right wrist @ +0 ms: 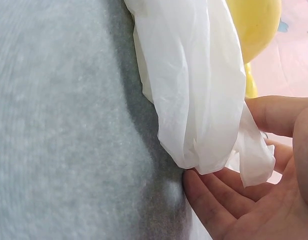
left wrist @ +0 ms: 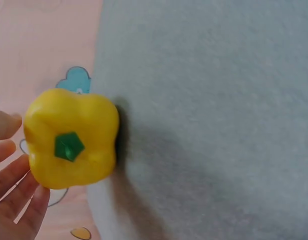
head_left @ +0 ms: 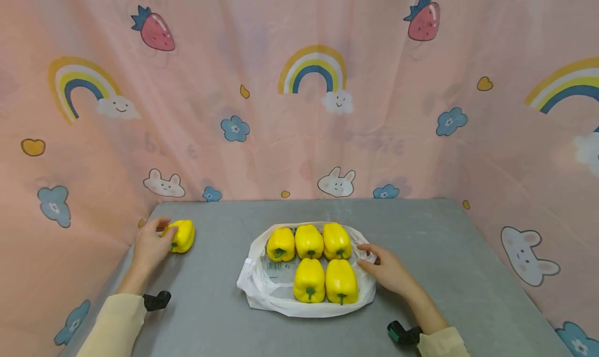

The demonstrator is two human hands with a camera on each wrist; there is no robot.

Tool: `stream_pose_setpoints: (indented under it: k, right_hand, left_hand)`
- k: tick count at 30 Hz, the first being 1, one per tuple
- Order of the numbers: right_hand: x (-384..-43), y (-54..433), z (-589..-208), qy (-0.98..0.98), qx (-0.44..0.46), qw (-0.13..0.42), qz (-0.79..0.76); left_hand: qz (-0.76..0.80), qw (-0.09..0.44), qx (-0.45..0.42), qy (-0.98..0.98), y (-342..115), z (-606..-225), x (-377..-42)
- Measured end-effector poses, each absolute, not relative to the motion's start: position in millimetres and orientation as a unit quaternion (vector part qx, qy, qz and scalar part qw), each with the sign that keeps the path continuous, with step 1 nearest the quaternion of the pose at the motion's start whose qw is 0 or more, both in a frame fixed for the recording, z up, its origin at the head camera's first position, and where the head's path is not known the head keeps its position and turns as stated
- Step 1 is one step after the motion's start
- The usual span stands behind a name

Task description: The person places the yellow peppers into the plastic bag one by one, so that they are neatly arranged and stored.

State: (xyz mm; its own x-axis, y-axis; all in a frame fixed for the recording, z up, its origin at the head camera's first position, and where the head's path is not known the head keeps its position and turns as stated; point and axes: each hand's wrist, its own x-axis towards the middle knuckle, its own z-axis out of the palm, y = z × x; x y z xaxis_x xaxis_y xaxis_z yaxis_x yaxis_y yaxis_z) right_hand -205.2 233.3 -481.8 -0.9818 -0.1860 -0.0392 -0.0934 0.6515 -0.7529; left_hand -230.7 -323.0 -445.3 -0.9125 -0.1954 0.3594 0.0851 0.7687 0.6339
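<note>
At the table's far left, my left hand (head_left: 152, 245) is beside a lone yellow bell pepper (head_left: 186, 236). In the left wrist view its fairly straight fingers (left wrist: 14, 177) reach the pepper's edge, and the thumb tip is slightly apart from it. That pepper lies on the table, its green stem (left wrist: 69, 146) facing the wrist camera. A white plastic bag (head_left: 259, 294) spreads mid-table with its mouth wide, holding several yellow bell peppers (head_left: 309, 280) in two rows. My right hand (head_left: 393, 271) holds the bag's right rim, thumb inside and fingers outside.
A grey table (head_left: 210, 326) carries everything. Pink printed cloth (head_left: 299, 149) hangs behind it and along both sides. A bare patch of bag floor (head_left: 279, 278) shows at the bag's front left, beside the peppers. Each wrist wears a black device (head_left: 157, 301).
</note>
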Motion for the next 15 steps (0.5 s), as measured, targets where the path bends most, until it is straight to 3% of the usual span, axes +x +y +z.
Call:
stream_pose_setpoints:
  k: [8,15]
  right_hand:
    - [-204.5,232.8,-480.6,0.910,-0.075,0.060,-0.404]
    - [-204.6,232.5,-480.1,0.911,-0.075,0.059,-0.401]
  left_hand:
    - [-0.338,0.176,0.033,-0.924,-328.1,-453.8,-230.6]
    - [-0.359,0.090,0.034,-0.928,-327.3,-455.2,-228.9]
